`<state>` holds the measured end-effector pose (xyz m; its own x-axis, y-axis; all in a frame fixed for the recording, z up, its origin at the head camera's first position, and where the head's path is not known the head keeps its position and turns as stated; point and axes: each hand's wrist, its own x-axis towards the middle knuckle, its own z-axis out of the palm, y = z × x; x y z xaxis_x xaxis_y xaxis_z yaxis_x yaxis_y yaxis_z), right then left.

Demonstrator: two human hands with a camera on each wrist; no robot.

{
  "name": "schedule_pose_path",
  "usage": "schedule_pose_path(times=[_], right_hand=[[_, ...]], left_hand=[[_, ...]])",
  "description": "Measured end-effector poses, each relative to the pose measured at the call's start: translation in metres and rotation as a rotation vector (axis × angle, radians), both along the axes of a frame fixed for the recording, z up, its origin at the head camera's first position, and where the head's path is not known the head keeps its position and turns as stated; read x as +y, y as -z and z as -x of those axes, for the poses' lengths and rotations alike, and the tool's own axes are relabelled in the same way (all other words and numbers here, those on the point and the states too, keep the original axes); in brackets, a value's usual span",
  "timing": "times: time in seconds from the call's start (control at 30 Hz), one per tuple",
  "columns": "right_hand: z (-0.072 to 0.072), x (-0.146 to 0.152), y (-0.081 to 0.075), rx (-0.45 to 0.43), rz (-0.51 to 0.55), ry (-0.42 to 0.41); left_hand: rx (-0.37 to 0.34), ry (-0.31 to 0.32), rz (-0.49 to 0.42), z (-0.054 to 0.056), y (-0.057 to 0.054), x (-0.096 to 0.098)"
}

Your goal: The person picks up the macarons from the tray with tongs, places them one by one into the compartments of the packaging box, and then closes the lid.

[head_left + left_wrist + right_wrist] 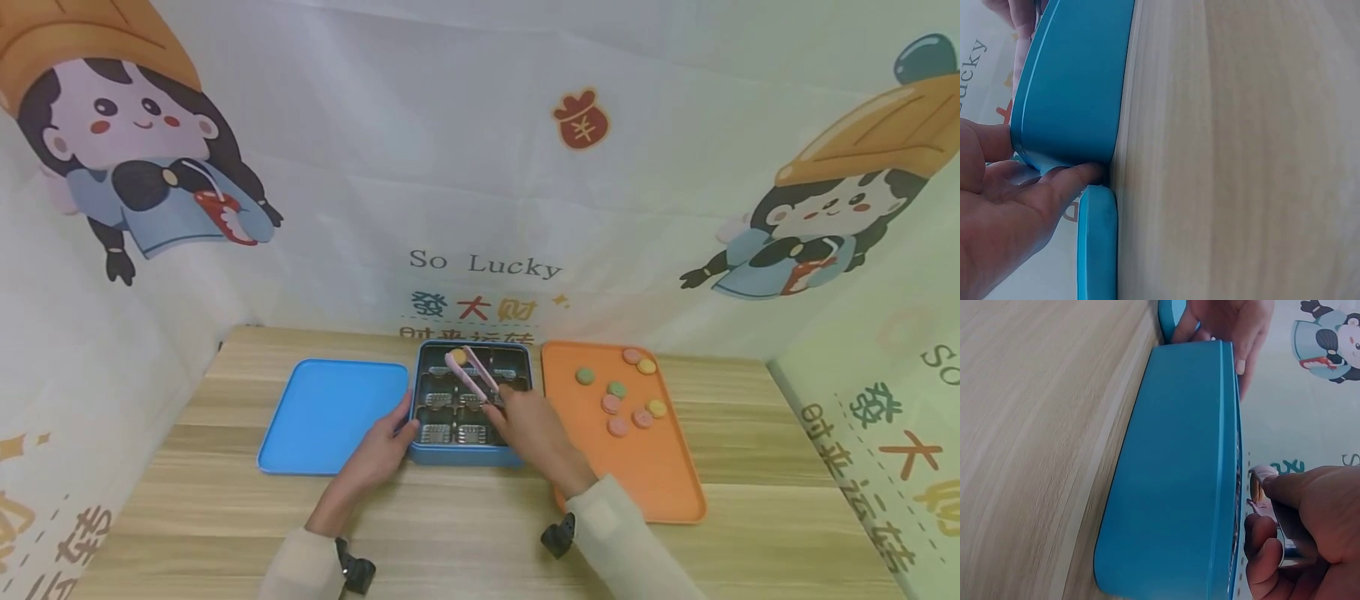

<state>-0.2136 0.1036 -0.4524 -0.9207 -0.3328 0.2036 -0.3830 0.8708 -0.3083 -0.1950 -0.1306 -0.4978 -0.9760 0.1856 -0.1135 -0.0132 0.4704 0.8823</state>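
Note:
In the head view, my right hand [536, 425] grips a pair of pink tongs [480, 375] over the open blue box [465, 455]. A yellow macaron [458, 356] sits between the tong tips, above the back row of compartments. Inside the box is a dark divided insert with ridged compartment floors. My left hand [382, 446] holds the box at its left side; the left wrist view shows the thumb at the rim and the fingers [1066, 184] against the side wall. The right wrist view shows my right fingers curled round the tongs.
Left of the box lies a flat blue lid [337, 417]. To its right, an orange tray [630, 492] carries several pink, green and yellow macarons [611, 404]. A printed white cloth [480, 183] hangs behind the wooden table [450, 533].

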Motion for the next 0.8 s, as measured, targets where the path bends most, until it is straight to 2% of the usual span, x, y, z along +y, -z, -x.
schedule_pose_path(times=[0.37,0.6,0.8], right_hand=[[0.003,-0.012,0.000,-0.015,-0.025,-0.010],[0.003,-0.015,0.001,-0.054,-0.031,-0.005],[0.004,-0.017,0.002,-0.038,-0.035,-0.001]], left_hand=[[0.005,-0.004,0.007,0.000,0.001,0.001],[-0.003,-0.010,0.005,-0.001,0.001,0.001],[0.012,-0.013,0.006,0.000,0.001,0.000]])
